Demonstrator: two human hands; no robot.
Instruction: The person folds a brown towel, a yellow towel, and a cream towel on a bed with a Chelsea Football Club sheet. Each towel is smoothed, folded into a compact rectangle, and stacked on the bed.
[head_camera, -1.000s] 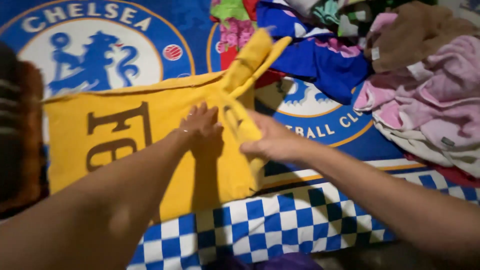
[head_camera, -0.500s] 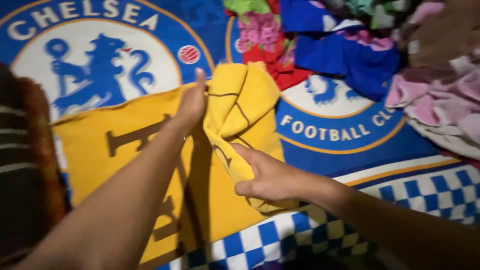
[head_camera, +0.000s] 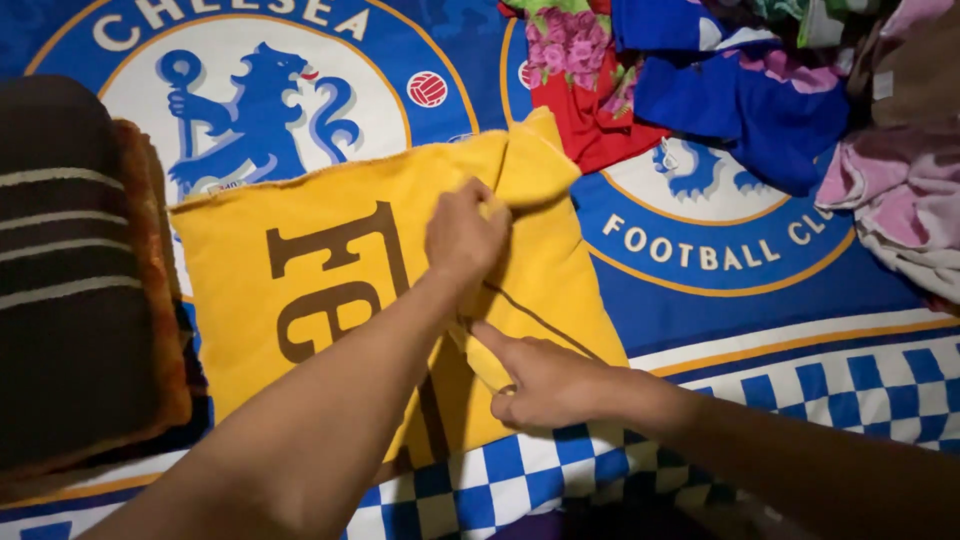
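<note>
Pressing nearly flat, fingers loosely spread, right hand (head_camera: 545, 380) pins the near folded edge of the yellow cloth (head_camera: 330, 270). Beyond it, left hand (head_camera: 462, 232) pinches a fold, fingertips buried in fabric. Cloth lies under both hands on blue bedsheet (head_camera: 720, 290). Far right: clothes heap (head_camera: 760, 90), cut off by the frame.

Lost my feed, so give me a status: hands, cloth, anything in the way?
Left hand pinching folded flap of yellow cloth. Right hand pressing its lower edge flat. Clothes pile lies apart, upper right.
</note>
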